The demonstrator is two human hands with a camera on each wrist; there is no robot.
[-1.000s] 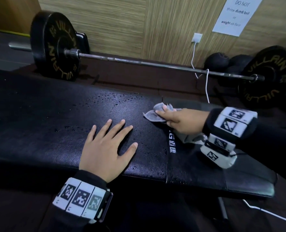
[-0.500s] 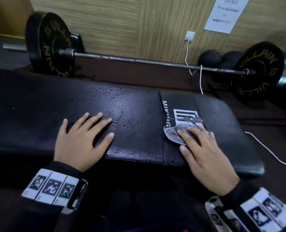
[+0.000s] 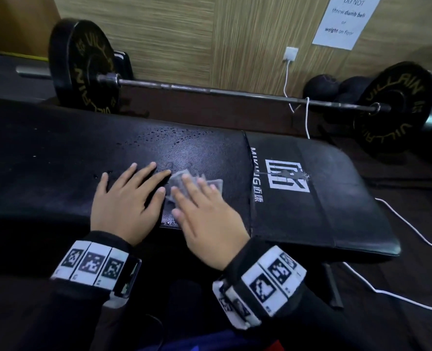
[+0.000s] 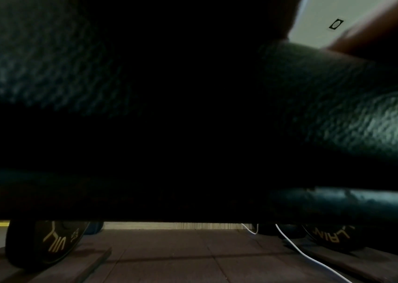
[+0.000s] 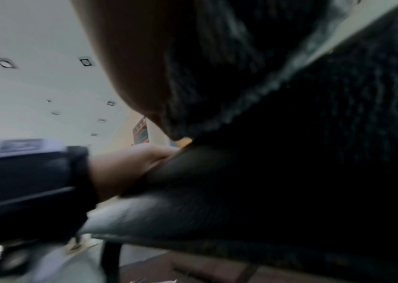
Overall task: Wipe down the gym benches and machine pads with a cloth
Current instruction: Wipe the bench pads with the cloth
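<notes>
Half hidden under flat right hand point(image 3: 204, 219), cloth point(image 3: 216, 184) on bench point(image 3: 58, 158); left hand point(image 3: 126, 201) flat, empty; right of it, "MIKING" partly blocked.

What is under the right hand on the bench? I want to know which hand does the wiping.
Under the right hand a grey cloth lies flat on the bench pad, its edges showing past the straight fingers. The part beneath the palm is hidden.
</notes>
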